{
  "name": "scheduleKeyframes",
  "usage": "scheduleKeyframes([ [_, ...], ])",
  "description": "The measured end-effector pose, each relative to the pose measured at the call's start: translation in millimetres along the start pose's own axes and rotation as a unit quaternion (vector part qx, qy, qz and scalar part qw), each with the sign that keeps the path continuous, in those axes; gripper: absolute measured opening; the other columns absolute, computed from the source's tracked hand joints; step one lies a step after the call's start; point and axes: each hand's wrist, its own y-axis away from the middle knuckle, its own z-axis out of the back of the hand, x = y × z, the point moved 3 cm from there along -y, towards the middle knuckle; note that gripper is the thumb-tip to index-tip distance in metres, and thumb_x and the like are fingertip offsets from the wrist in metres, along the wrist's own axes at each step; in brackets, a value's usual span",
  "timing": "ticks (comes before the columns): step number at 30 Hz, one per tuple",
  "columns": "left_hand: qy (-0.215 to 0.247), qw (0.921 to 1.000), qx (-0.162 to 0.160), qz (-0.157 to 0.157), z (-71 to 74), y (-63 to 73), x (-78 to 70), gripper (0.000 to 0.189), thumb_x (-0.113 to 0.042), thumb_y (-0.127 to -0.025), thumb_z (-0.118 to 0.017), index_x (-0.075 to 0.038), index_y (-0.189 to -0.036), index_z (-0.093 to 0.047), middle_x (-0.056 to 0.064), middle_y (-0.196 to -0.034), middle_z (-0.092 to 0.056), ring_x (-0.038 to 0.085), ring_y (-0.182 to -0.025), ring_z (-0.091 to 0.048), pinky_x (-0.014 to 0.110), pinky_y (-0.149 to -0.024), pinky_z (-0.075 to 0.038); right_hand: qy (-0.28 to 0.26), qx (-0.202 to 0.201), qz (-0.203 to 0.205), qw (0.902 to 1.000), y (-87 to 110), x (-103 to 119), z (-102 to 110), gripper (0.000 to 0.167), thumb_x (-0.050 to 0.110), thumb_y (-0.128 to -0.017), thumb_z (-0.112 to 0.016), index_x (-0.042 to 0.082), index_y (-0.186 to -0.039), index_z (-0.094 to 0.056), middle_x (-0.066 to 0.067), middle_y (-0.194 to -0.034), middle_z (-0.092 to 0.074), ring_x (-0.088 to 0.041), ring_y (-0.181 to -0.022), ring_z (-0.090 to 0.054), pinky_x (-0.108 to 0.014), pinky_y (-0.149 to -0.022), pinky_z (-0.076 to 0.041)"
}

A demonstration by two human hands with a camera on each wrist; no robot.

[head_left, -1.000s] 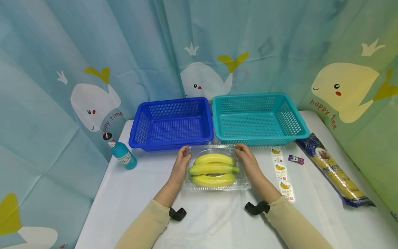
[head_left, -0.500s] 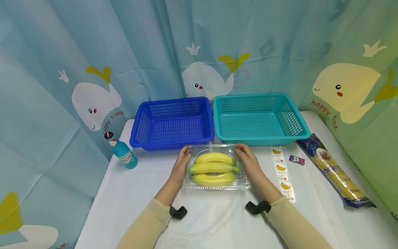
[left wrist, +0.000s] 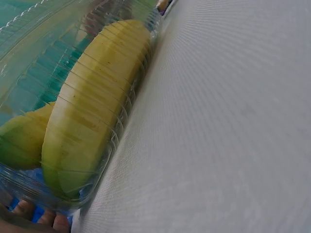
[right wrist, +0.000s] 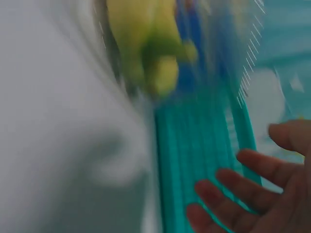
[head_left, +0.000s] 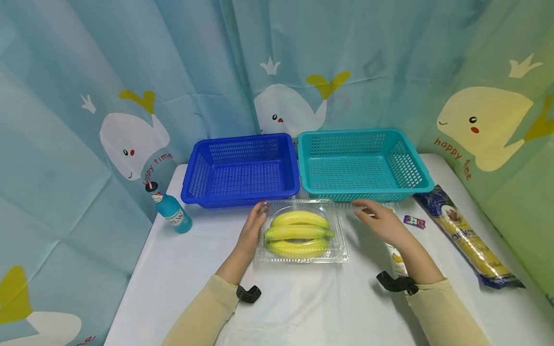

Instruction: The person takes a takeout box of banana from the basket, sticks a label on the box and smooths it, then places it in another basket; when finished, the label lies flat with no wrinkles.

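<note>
A clear plastic clamshell container [head_left: 339, 247] with several bananas [head_left: 298, 233] inside lies on the white table, its lid down. At its left side my left hand [head_left: 250, 228] grips the upper left corner. Some of those fingertips [left wrist: 46, 218] show beside the container's end in the left wrist view. My right hand [head_left: 383, 226] is off the container, to its right, fingers loosely spread and holding nothing. Under that hand and wrist lies a strip of banana-picture stickers [head_left: 397, 262], partly hidden. The bananas [right wrist: 146, 43] are blurred in the right wrist view.
Behind the container stand a dark blue basket [head_left: 242, 197] and a teal basket [head_left: 363, 196]. A blue bottle [head_left: 174, 211] leans into view at the left. To the right are a small purple packet [head_left: 414, 221] and a long pasta bag [head_left: 467, 235]. A whale-print curtain [head_left: 207, 57] encloses the table.
My right hand has let go of the container's right side and moved right, over the sticker strip. The left hand and the container stay in place.
</note>
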Motion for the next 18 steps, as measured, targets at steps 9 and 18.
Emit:
scheduleKeyframes([
  [9,0.0,1.0,0.003,0.008,1.0,-0.8,-0.5,0.055,-0.038,-0.105,-0.039,-0.022,-0.156,-0.026,0.007,-0.163,-0.026,0.029,-0.154,-0.015,0.054,-0.125,-0.007,0.03,0.017,-0.037,0.9988,25.6,-61,44,0.049,0.037,-0.104,-0.048,0.006,-0.142,-0.049,-0.022,-0.132,-0.06,-0.029,-0.107,-0.063,-0.035,-0.076,-0.056],
  [18,-0.006,1.0,0.006,0.003,0.7,0.0,-1.6,0.056,-0.039,-0.105,-0.039,-0.023,-0.156,-0.026,0.006,-0.164,-0.023,0.028,-0.154,-0.013,0.053,-0.125,-0.007,0.075,0.012,-0.053,0.9957,35.4,-104,40,0.045,0.036,-0.097,-0.063,0.01,-0.133,-0.059,-0.015,-0.119,-0.065,-0.006,-0.089,-0.054,-0.023,-0.071,-0.048],
])
